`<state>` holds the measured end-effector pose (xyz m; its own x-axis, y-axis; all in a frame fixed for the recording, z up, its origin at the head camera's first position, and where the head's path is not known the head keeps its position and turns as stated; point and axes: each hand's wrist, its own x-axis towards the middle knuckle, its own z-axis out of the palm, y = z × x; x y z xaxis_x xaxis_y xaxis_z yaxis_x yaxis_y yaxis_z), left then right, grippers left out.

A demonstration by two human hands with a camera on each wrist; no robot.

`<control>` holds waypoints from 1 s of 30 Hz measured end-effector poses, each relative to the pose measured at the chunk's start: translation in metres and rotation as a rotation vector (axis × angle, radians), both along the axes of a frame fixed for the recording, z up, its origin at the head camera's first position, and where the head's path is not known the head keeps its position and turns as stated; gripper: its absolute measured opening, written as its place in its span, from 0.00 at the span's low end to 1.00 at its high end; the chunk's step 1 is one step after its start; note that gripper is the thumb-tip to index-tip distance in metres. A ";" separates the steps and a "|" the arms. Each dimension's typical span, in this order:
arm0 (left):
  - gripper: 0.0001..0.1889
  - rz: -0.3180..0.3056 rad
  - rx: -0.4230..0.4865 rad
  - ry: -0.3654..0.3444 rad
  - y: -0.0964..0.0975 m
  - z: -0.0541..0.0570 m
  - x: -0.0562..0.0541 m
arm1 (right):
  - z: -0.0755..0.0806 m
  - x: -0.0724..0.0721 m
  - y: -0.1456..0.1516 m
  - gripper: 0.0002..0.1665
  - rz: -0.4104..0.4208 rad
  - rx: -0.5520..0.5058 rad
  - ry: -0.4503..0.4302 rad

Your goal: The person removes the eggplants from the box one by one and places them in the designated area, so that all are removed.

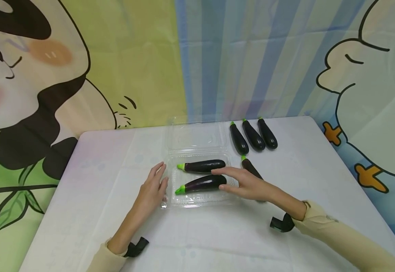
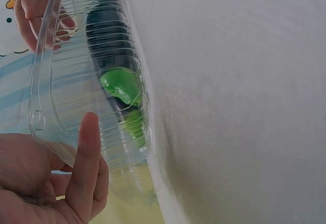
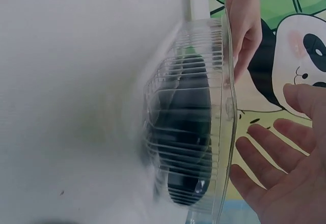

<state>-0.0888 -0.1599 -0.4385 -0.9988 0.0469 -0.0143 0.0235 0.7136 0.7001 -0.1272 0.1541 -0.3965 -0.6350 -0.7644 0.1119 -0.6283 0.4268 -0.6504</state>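
A clear plastic clamshell box [image 1: 197, 204] stands on the table, its lid [image 1: 197, 140] folded back away from me. Two dark eggplants [image 1: 206, 166] [image 1: 205, 183] lie in it side by side, green stem ends to the left. My left hand [image 1: 152, 190] is at the box's left side, fingers extended close along the rim [image 2: 38, 117]. Over the right side reaches my right hand [image 1: 248, 185], fingers spread and nothing held; its fingertips overlap the right ends of the eggplants in the head view. Another eggplant [image 1: 251, 169] lies partly hidden behind this hand.
Three more eggplants [image 1: 239, 140] [image 1: 253, 136] [image 1: 267, 134] lie in a row at the back, right of the lid. The white-covered table [image 1: 211, 238] meets a cartoon-printed curtain [image 1: 149, 75] along its far edge. A black strap piece [image 1: 282, 223] sits at each wrist.
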 end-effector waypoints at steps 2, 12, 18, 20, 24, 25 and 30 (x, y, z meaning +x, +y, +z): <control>0.29 0.001 0.003 -0.002 0.000 0.000 0.000 | 0.000 -0.002 -0.005 0.29 0.019 0.024 -0.018; 0.29 -0.003 -0.001 -0.014 -0.001 -0.001 0.001 | -0.003 -0.012 -0.023 0.29 0.087 0.111 -0.014; 0.29 0.006 0.009 -0.018 0.000 -0.001 0.001 | -0.005 -0.020 -0.028 0.29 0.136 0.117 -0.015; 0.28 0.004 0.010 -0.014 0.000 -0.001 0.000 | -0.006 -0.022 -0.030 0.30 0.145 0.126 -0.020; 0.28 0.002 0.008 -0.010 0.000 -0.001 0.000 | -0.007 -0.026 -0.033 0.30 0.156 0.141 -0.019; 0.28 0.000 0.006 -0.010 0.000 0.000 0.000 | -0.007 -0.026 -0.034 0.30 0.157 0.146 -0.017; 0.29 0.001 0.001 -0.008 -0.001 -0.001 -0.001 | -0.008 -0.029 -0.039 0.30 0.176 0.176 -0.005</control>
<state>-0.0895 -0.1610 -0.4395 -0.9987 0.0457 -0.0221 0.0172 0.7131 0.7009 -0.1560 0.1151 -0.4050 -0.4904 -0.8707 -0.0356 -0.7003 0.4181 -0.5785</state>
